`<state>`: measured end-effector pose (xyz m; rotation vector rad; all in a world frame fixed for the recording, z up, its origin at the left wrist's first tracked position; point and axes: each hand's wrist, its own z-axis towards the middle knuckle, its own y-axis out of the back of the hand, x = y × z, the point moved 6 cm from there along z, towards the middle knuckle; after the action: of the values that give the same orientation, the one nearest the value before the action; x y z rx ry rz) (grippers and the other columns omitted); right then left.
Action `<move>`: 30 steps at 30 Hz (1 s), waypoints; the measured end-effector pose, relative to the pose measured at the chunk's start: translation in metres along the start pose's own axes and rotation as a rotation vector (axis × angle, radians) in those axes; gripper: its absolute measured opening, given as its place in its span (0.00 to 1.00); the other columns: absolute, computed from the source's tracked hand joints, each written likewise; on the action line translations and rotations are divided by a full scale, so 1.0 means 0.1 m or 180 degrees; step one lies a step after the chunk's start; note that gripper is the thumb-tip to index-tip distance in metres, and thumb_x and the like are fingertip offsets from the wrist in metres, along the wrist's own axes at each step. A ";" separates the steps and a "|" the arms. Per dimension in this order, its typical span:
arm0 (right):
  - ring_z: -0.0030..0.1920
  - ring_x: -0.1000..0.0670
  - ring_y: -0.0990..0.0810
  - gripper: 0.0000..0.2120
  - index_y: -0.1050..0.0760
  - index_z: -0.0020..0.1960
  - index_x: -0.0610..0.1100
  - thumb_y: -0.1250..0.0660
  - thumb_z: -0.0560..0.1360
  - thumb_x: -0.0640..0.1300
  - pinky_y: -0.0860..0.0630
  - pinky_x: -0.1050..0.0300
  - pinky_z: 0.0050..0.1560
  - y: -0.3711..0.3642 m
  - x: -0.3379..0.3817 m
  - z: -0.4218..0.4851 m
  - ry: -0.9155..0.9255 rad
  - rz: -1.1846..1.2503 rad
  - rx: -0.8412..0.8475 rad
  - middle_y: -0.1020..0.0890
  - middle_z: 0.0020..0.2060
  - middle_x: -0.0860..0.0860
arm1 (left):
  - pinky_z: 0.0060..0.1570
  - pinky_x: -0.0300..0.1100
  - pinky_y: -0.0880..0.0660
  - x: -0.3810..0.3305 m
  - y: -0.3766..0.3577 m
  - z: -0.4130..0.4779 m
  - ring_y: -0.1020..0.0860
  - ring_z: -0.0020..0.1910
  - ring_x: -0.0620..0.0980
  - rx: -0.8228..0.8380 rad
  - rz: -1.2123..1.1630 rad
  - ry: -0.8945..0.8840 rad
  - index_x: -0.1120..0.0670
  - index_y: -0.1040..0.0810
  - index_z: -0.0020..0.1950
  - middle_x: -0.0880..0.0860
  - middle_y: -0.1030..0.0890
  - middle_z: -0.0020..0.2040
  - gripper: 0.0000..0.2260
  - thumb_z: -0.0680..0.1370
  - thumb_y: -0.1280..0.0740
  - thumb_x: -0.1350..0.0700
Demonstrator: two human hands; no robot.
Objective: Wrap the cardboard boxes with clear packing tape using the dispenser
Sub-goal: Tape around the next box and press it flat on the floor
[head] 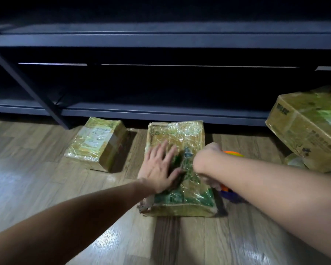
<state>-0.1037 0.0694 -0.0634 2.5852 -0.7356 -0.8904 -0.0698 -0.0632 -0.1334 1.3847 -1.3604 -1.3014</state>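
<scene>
**Flat left palm on the middle box, right grip on the dispenser at its side**

The left grip (pixel 161 169) lies open, palm down and fingers spread, on the top face of the middle cardboard box (pixel 182 134). It presses near the left edge of that face, and the thumb reaches toward the centre. The right grip (pixel 206 163) is bent sharply at the wrist over the box's right edge. Its fingers curl downward around the tape dispenser (pixel 230 193), though motion blur smears them. The dispenser sits just beside the right side of the box. An orange part shows behind the wrist, and an orange and blue part shows below the hand, close to the floor (pixel 46 169).

The middle box rests on the wooden floor with its far end close to the base of a dark shelf unit (pixel 161 41). Wrinkled clear tape covers its top, over green print. The cardboard at its near left corner looks torn and ragged.

To its left, apart from it, a smaller box (pixel 96 142) lies on the floor near the foot of the shelf's slanted brace. It is wrapped in glossy tape and carries a pale label. At the right edge of the floor a larger box (pixel 306 127) sits tilted, also shiny with tape, with dark print on its sides. Both bare forearms reach in from the near edge of the floor.
</scene>
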 end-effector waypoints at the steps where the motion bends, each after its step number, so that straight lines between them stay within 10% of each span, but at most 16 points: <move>1: 0.69 0.45 0.26 0.23 0.29 0.73 0.50 0.33 0.80 0.54 0.28 0.47 0.65 -0.06 -0.09 0.04 -0.0076 -0.0088 0.0035 0.27 0.58 0.52 | 0.82 0.61 0.53 0.20 0.08 0.00 0.52 0.83 0.58 -0.0257 -0.0134 0.0434 0.46 0.59 0.85 0.54 0.56 0.85 0.37 0.82 0.51 0.30; 6: 0.60 0.42 0.19 0.30 0.25 0.69 0.48 0.24 0.71 0.58 0.21 0.47 0.51 -0.34 -0.37 0.12 -0.0208 0.0287 -0.0042 0.22 0.62 0.49 | 0.59 0.51 0.26 0.89 -0.03 -0.23 0.23 0.64 0.61 0.0043 -0.2681 0.2416 0.58 0.35 0.80 0.63 0.24 0.69 0.35 0.83 0.41 0.34; 9: 0.54 0.43 0.17 0.29 0.22 0.66 0.44 0.22 0.70 0.56 0.18 0.47 0.54 -0.45 -0.32 0.15 -0.0201 0.0719 -0.0083 0.21 0.53 0.47 | 0.47 0.47 0.29 0.85 -0.27 -0.36 0.24 0.39 0.53 0.0783 -0.3970 0.2349 0.59 0.21 0.49 0.55 0.19 0.39 0.28 0.82 0.41 0.33; 13: 0.50 0.44 0.19 0.30 0.23 0.66 0.42 0.22 0.70 0.56 0.18 0.48 0.54 -0.48 -0.19 0.20 -0.0160 0.0950 -0.0251 0.22 0.51 0.46 | 0.48 0.49 0.32 0.76 -0.42 -0.38 0.31 0.35 0.50 0.1025 -0.4007 0.1924 0.52 0.27 0.35 0.49 0.27 0.29 0.27 0.79 0.41 0.31; 24: 0.46 0.44 0.20 0.27 0.19 0.59 0.42 0.22 0.68 0.58 0.21 0.54 0.45 -0.68 -0.38 0.34 -0.0109 0.1689 -0.0299 0.21 0.48 0.47 | 0.36 0.41 0.40 0.71 -0.62 -0.18 0.35 0.34 0.46 0.0936 -0.5089 0.1554 0.56 0.24 0.61 0.52 0.29 0.38 0.22 0.73 0.22 0.47; 30: 0.41 0.44 0.16 0.18 0.19 0.53 0.38 0.21 0.69 0.48 0.19 0.48 0.47 -1.69 -0.88 0.51 -0.0143 0.5060 0.0511 0.14 0.44 0.42 | 0.45 0.44 0.35 0.88 -0.58 -0.16 0.36 0.54 0.56 0.0777 -0.5181 0.1373 0.61 0.26 0.69 0.56 0.30 0.58 0.37 0.69 0.17 0.44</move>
<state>-0.1332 0.2514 -0.1335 1.2220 -2.2968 -0.2879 -0.0519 -0.1451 -0.1997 2.9045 0.1911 -1.5032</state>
